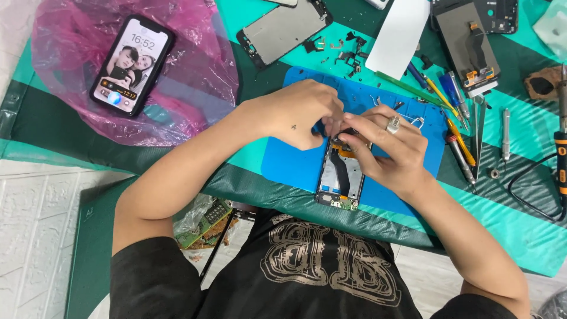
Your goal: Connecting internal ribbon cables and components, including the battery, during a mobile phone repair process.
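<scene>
Together, left hand [298, 115], right hand [387, 147], grips pinching opened phone [341, 174], blue mat [289, 162]

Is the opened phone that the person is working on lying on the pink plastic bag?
No, the opened phone lies on the blue mat under both hands, while the pink plastic bag holds a different, lit-up phone.

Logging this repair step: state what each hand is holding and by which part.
Both hands meet at the top end of the opened phone on the blue mat. The left hand and right hand pinch there; whether either holds a small part cannot be told.
</scene>
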